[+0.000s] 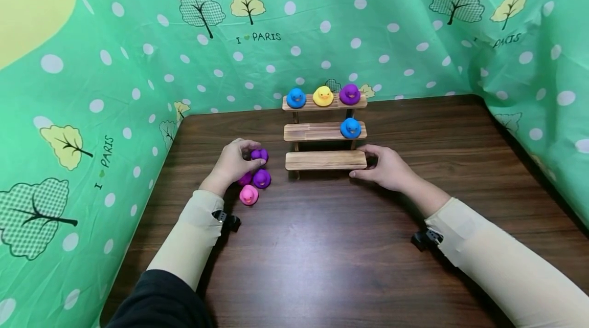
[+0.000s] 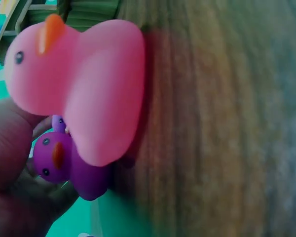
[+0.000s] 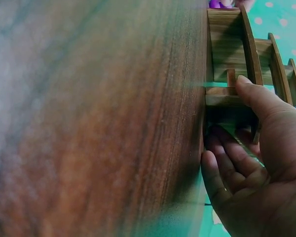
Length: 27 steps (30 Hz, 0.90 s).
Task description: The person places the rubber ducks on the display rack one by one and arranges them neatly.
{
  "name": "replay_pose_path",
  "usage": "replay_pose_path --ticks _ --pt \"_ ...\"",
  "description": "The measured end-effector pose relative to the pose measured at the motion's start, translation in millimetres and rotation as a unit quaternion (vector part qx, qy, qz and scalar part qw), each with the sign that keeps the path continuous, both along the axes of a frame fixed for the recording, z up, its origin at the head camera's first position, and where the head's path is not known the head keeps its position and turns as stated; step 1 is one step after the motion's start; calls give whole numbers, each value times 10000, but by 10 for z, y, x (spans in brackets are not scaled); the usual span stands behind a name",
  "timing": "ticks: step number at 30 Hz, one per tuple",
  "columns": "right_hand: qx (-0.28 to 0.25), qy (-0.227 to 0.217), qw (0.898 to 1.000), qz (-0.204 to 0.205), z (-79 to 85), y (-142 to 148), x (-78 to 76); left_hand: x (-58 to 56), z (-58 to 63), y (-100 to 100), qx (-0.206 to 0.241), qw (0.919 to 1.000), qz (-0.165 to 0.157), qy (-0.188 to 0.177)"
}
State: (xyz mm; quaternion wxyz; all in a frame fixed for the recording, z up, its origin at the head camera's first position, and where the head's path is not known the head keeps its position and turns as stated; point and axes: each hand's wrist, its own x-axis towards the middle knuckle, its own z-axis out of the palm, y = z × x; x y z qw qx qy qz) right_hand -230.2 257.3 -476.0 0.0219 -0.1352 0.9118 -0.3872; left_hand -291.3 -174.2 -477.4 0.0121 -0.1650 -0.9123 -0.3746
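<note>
My left hand [image 1: 233, 163] pinches a purple toy duck [image 1: 260, 154] between thumb and fingers, left of the stand. Just below it on the table sit a second purple duck [image 1: 262, 178], a magenta duck [image 1: 244, 179] half hidden by the hand, and a pink duck [image 1: 249, 195]. The pink duck [image 2: 89, 89] looms large in the left wrist view. My right hand [image 1: 386, 167] grips the right end of the lowest board of a three-tier wooden stand [image 1: 325, 160]. In the right wrist view its thumb lies along the board's edge, other fingers under it.
On the top tier stand a blue duck [image 1: 296, 98], a yellow duck [image 1: 323, 96] and a purple duck [image 1: 349, 94]. Another blue duck [image 1: 350, 128] sits at the middle tier's right end. A green patterned cloth [image 1: 294, 26] hangs behind the dark wooden table [image 1: 322, 256].
</note>
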Motion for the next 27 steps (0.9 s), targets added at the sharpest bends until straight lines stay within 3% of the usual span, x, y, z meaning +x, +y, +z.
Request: replay_pose_path --ticks 5,14,27 --pt "-15 -8 10000 -15 4 -5 0 36 30 -23 329 9993 -80 -134" --pt "-7 11 10000 9 -6 5 -4 59 19 1 284 9987 338 -261" --pt "-53 -23 10000 -14 -5 0 -1 62 -4 0 288 9972 659 -196"
